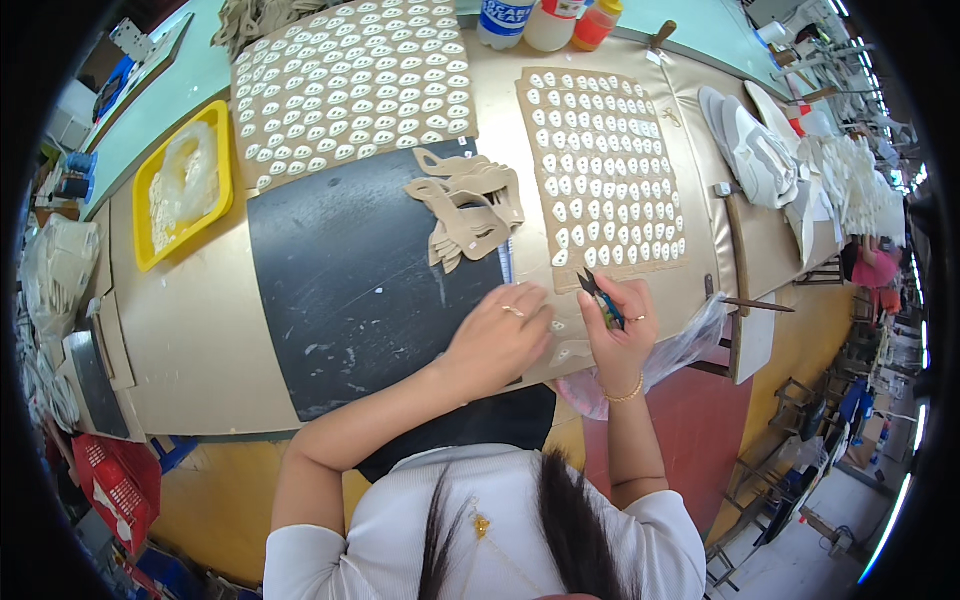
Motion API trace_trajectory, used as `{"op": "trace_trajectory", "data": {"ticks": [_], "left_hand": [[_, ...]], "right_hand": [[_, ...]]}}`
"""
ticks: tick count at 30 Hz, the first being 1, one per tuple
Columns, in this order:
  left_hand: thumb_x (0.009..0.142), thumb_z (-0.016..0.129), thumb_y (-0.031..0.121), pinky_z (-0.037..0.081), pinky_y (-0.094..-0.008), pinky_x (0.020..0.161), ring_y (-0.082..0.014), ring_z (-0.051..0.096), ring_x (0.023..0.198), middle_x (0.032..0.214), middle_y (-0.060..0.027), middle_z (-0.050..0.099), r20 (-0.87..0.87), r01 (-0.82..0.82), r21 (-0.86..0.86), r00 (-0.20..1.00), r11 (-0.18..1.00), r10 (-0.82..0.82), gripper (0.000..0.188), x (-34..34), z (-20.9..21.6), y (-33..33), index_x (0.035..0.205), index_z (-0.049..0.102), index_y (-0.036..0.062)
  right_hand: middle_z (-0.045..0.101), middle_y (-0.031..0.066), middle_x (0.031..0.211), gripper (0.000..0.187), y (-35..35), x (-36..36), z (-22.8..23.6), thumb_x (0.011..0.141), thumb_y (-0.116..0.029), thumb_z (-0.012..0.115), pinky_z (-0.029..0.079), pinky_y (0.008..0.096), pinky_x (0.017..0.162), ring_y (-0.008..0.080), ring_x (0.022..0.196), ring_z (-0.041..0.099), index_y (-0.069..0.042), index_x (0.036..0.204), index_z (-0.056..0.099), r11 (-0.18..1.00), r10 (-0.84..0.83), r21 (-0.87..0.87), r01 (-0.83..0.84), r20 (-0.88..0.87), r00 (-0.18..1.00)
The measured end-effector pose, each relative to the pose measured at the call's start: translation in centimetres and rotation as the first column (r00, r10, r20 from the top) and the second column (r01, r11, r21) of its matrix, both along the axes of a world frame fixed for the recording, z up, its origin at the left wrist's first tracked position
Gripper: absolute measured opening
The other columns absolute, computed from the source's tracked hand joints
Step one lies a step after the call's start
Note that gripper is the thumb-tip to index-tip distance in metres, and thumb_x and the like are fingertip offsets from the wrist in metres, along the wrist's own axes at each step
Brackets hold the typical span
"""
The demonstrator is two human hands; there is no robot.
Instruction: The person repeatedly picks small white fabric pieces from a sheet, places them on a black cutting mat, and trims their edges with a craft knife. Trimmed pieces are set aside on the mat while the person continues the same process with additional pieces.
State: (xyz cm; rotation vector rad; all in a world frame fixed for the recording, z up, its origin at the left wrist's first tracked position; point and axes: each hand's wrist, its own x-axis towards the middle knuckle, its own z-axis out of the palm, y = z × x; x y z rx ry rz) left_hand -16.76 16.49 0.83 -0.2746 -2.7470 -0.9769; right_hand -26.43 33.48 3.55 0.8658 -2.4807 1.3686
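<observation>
My right hand (624,345) grips a pair of thread snips (606,306), dark blades pointing up and left, by the near edge of the table. Just left of it, my left hand (500,338) rests over the right edge of a black mat (350,280). Its fingers are bent and drawn together; what they pinch, if anything, is hidden. Beyond them on the mat lies a loose stack of tan cut-out pieces (468,205). A brown sheet (612,273) bearing rows of small white oval pieces stretches away past the snips. One pale cut-out piece (570,352) sits between my hands.
A larger brown sheet (262,180) of white ovals lies at the far left, beside a yellow tray (227,165) with a plastic bag inside. Several bottles (552,25) stand at the back. White shoe parts (745,150) are piled right. A clear plastic bag (685,345) hangs off the edge.
</observation>
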Motion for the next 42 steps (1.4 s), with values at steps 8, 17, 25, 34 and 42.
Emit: {"op": "trace_trajectory", "data": {"ticks": [8, 17, 25, 34, 42], "left_hand": [[0.082, 0.075, 0.004, 0.045, -0.0422, 0.093, -0.0277, 0.062, 0.107, 0.114, -0.0093, 0.065, -0.043, -0.354, 0.042, 0.934, 0.934, 0.356, 0.027, 7.0, 0.7, -6.3, 0.109, 0.072, 0.0055], [0.08, 0.076, 0.003, 0.043, -0.0454, 0.096, -0.0296, 0.061, 0.113, 0.118, -0.0096, 0.063, -0.068, -0.414, 0.071, 0.906, 0.908, 0.418, 0.032, 7.8, -0.3, -5.2, 0.112, 0.072, 0.0075], [0.08, 0.076, 0.004, 0.043, -0.0447, 0.095, -0.0294, 0.062, 0.113, 0.116, -0.0091, 0.064, -0.079, -0.316, 0.091, 0.943, 0.944, 0.323, 0.03, 6.8, -0.6, -4.1, 0.109, 0.073, 0.0078], [0.08, 0.076, 0.004, 0.042, -0.0432, 0.095, -0.0277, 0.062, 0.112, 0.115, -0.0075, 0.064, -0.071, -0.325, 0.087, 0.941, 0.942, 0.331, 0.029, 6.6, -0.7, -4.2, 0.109, 0.073, 0.0082], [0.08, 0.076, 0.005, 0.042, -0.0434, 0.096, -0.0271, 0.061, 0.113, 0.115, -0.0065, 0.064, -0.063, -0.312, 0.095, 0.946, 0.945, 0.318, 0.029, 6.5, -0.6, -4.1, 0.109, 0.073, 0.0086]], "right_hand": [[0.062, 0.0068, 0.087, 0.027, 0.2, -2.0, 0.0, 0.082, -0.01, 0.082, 0.049, 0.0345, 0.057, 0.0217, 0.062, 0.06, -0.007, 0.108, 0.074, 0.929, -0.004, 0.37, 0.01, -0.019, 1.0], [0.061, 0.0066, 0.086, 0.024, 0.0, -0.8, -3.2, 0.085, -0.013, 0.079, 0.052, 0.0359, 0.057, 0.0249, 0.063, 0.063, -0.008, 0.109, 0.075, 0.898, -0.009, 0.439, 0.024, -0.037, 0.999], [0.063, 0.0074, 0.084, 0.019, -0.1, -4.0, -1.0, 0.084, -0.017, 0.079, 0.052, 0.0378, 0.06, 0.0258, 0.066, 0.065, -0.01, 0.102, 0.079, 0.842, 0.074, 0.534, -0.073, 0.019, 0.997], [0.066, 0.0083, 0.086, 0.017, -1.8, -6.3, 1.2, 0.081, -0.017, 0.079, 0.054, 0.0408, 0.067, 0.0285, 0.074, 0.068, -0.007, 0.095, 0.079, 0.662, 0.208, 0.704, -0.257, 0.157, 0.965], [0.068, 0.0094, 0.083, 0.018, -2.1, -9.1, 1.7, 0.082, -0.015, 0.079, 0.052, 0.0371, 0.068, 0.0248, 0.073, 0.067, -0.006, 0.097, 0.08, 0.663, 0.248, 0.608, -0.437, 0.372, 0.894]]}}
